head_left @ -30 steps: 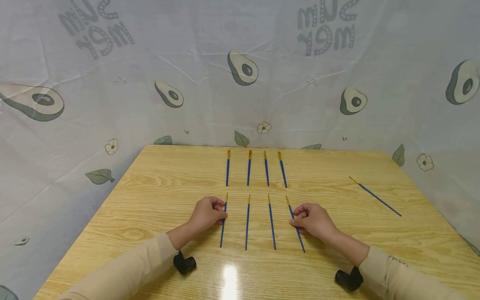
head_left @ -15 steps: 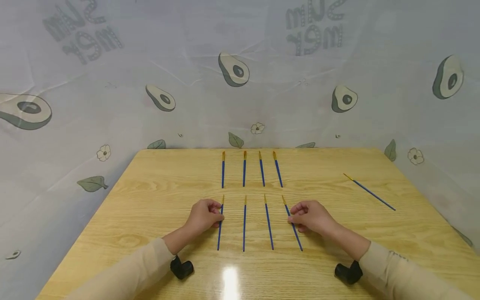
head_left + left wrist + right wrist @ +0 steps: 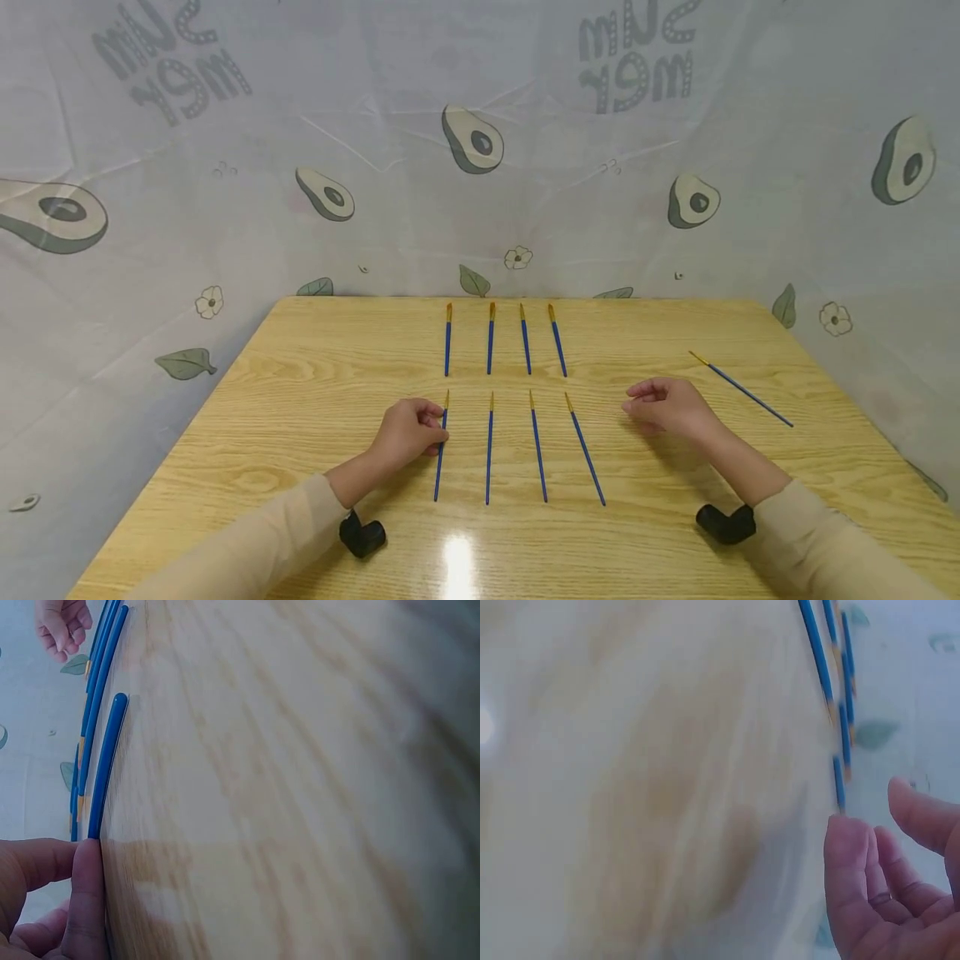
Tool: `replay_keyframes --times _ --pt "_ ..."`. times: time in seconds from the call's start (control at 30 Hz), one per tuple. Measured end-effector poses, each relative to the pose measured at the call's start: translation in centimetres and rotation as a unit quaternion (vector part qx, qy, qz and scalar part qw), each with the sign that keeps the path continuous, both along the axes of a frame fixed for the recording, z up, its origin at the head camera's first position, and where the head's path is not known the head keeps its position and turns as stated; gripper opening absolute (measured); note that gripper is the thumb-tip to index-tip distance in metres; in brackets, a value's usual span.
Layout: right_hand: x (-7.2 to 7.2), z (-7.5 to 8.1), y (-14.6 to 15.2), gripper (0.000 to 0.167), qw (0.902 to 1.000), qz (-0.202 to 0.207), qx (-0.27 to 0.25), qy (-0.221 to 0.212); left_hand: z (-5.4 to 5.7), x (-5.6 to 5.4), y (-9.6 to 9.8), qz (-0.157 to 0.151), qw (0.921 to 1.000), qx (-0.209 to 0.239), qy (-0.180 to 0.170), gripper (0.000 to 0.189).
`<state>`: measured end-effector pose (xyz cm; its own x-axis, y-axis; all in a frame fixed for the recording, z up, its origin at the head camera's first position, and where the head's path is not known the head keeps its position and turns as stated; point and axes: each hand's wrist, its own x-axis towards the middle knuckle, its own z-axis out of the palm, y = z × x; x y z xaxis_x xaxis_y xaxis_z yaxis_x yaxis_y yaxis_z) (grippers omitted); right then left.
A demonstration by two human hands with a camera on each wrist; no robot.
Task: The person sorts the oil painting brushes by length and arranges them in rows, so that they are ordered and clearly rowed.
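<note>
My left hand (image 3: 403,430) pinches the leftmost paintbrush (image 3: 438,473) of the near row between thumb and finger. In the left wrist view the blue handle (image 3: 111,761) of that brush sticks out past the fingertips, low along the table. To its right lie a second paintbrush (image 3: 489,458), a third paintbrush (image 3: 539,458) and a slanted paintbrush (image 3: 587,454), bristles pointing away from me. My right hand (image 3: 670,408) is over the table right of the slanted brush, holding nothing. In the right wrist view its thumb (image 3: 926,814) stands apart from the loosely bent fingers.
A far row of several blue-handled paintbrushes (image 3: 491,346) lies near the back edge. One more paintbrush (image 3: 750,393) lies diagonally on the right, beyond my right hand. A patterned cloth (image 3: 390,208) hangs behind the wooden table (image 3: 315,350).
My right hand has let go of the slanted paintbrush and moved right and slightly away from me. The left hand stays at its brush. The head view has shifted a little.
</note>
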<state>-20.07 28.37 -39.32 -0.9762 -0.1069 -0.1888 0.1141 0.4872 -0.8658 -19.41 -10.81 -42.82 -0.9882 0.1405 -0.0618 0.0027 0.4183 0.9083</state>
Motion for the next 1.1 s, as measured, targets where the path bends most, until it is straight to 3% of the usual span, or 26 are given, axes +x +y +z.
replay_keyframes --times 0.3,0.57,0.87,1.1 --pt "-1.4 0.7 5.7 0.055 0.9971 0.02 0.043 0.06 0.3 0.1 0.0 -0.001 1.0 0.002 -0.001 0.025" --pt "-2.2 0.8 10.1 0.059 0.9862 -0.001 0.131 0.101 0.0 0.0 0.0 -0.005 1.0 -0.004 -0.003 0.024" --pt "-3.1 -0.5 14.9 0.06 0.9851 0.009 0.139 0.101 0.0 -0.2 0.0 -0.005 1.0 0.0 -0.006 0.024" --pt "-3.8 -1.0 17.1 0.067 0.9891 0.007 0.134 0.061 -0.1 -0.1 -0.1 0.002 0.9999 -0.003 -0.016 0.023"
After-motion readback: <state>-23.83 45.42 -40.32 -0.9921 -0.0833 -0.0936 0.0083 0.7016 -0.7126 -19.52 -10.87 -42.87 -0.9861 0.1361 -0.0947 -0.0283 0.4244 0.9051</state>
